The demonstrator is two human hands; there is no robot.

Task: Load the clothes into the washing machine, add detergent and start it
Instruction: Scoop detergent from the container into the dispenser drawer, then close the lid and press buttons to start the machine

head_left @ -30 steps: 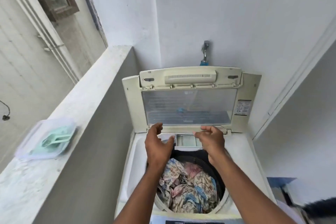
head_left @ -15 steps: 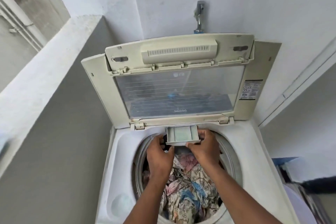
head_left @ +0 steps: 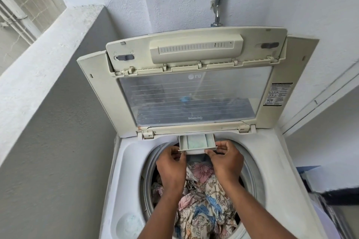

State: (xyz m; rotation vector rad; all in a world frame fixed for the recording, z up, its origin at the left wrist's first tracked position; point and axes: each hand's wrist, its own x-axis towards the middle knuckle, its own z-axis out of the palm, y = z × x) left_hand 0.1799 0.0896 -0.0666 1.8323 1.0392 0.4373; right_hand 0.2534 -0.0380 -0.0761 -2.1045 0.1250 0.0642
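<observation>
The white top-loading washing machine stands below me with its folding lid raised against the wall. Floral clothes fill the drum. At the drum's back rim the small detergent drawer is pulled out, with pale green powder showing in its main compartment. My left hand grips the drawer's front left corner. My right hand grips its front right corner. Both forearms reach over the clothes.
A grey parapet wall with a white ledge runs close along the machine's left side. A metal tap sticks out of the wall behind the lid. At the right stand a white door frame and dark clutter.
My hands dropped from the lid's lower edge onto the detergent drawer and took hold of both front corners. The view has moved closer, and the plastic container on the ledge has left it.
</observation>
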